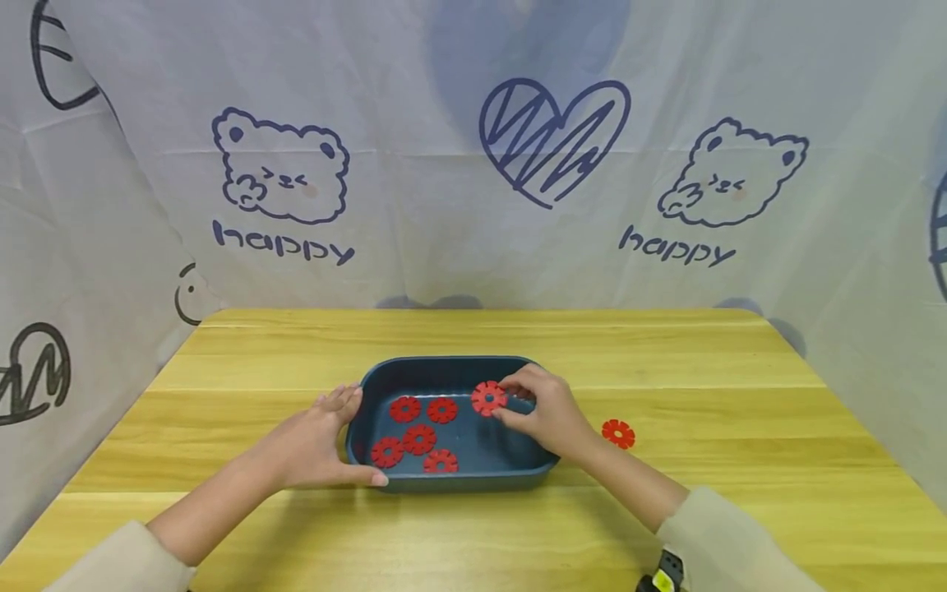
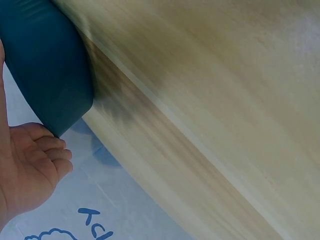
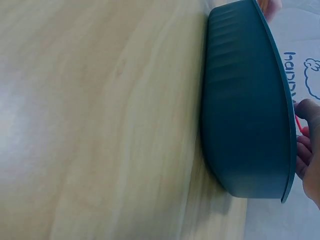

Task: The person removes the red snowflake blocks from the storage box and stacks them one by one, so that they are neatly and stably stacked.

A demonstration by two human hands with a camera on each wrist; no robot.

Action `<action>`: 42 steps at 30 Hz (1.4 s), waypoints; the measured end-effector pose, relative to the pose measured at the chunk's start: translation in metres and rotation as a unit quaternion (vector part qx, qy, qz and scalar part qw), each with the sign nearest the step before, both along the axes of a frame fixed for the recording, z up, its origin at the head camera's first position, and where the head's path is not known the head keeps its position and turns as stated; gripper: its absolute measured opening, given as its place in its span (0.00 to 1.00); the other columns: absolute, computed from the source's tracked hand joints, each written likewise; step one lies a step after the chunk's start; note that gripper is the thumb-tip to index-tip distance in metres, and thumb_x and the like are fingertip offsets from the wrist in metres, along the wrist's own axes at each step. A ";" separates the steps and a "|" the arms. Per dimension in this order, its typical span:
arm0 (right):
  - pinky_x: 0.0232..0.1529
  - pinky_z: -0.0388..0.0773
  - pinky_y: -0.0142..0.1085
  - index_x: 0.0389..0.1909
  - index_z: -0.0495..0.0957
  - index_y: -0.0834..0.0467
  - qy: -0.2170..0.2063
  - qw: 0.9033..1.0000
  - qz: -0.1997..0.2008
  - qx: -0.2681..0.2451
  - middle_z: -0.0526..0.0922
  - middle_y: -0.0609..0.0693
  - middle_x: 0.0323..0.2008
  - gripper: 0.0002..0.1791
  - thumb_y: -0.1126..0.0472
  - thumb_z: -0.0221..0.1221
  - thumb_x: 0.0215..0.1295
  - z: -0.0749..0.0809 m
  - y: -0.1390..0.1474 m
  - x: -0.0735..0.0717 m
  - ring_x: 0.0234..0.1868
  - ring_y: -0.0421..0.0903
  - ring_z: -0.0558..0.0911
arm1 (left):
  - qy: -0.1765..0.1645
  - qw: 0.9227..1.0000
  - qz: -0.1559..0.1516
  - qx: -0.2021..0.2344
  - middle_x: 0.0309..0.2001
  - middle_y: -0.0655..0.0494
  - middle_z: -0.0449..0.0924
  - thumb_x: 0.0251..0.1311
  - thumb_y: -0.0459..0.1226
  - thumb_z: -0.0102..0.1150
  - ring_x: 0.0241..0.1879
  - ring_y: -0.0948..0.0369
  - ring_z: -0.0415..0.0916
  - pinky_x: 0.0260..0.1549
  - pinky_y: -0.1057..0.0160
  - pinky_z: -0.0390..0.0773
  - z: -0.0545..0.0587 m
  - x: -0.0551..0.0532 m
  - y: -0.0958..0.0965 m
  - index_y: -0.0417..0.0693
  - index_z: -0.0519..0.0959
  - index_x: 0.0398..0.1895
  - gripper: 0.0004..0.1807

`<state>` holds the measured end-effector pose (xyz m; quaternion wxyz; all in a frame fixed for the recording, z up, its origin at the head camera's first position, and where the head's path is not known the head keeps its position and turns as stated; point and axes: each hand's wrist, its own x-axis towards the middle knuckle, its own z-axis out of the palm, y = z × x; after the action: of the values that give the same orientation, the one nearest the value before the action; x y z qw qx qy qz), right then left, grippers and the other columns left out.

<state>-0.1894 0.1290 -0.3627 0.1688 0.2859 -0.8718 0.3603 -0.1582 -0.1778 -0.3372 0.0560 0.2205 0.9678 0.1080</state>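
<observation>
A dark blue-green plastic bin (image 1: 484,475) with rounded corners stands on the table. My left hand (image 1: 314,440) grips its left end, the thumb along the front rim and the fingers at the side; the left wrist view has these fingers (image 2: 52,150) bent at the rim. Between thumb and fingers, my right hand (image 1: 551,411) pinches a red notched building disc (image 1: 477,409) over the right half of the bin. Several more red discs (image 1: 419,440) lie on the bin's floor, mostly to the left. In the right wrist view the bin's wall (image 3: 245,110) hides most of the pinched disc.
One loose red disc (image 1: 618,434) lies on the wooden table (image 1: 740,493), right of the bin by my right forearm. A white cloth (image 1: 414,205) with blue drawings hangs behind the table and along its sides. A dark watch (image 1: 666,571) shows at my right sleeve.
</observation>
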 end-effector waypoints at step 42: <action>0.32 0.72 0.20 0.32 0.81 0.68 0.159 0.980 -0.112 -0.042 0.80 0.55 0.28 0.20 0.74 0.73 0.32 -0.028 0.088 0.019 0.28 0.46 0.74 | -0.002 1.000 -0.002 -0.007 0.69 0.34 0.53 0.37 0.72 0.58 0.65 0.32 0.52 0.55 0.36 0.65 0.003 -0.001 0.000 0.30 0.56 0.67 0.65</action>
<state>-0.1705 0.2172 -0.3906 0.3561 0.2327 -0.8446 0.3250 -0.1590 -0.1775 -0.3338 0.0597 0.2217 0.9680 0.1012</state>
